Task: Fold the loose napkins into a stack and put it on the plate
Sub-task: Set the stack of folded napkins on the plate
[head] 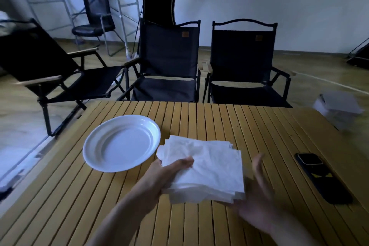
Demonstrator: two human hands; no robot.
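Blurred by motion: the right hand (257, 201), with no telling whether it touches the napkins (209, 168) at their near right corner. Hidden under that stack: the fingers of the left hand (169, 173), thumb alone showing on top. Cut off by the bottom edge: both forearms and the near part of the tabletop (199, 118). Smeared near the right edge: a pale box (337, 110), contents unreadable. Cropped at the left edge: a black chair (50, 70). Too small to read: yellow marks on the phone (321, 177).
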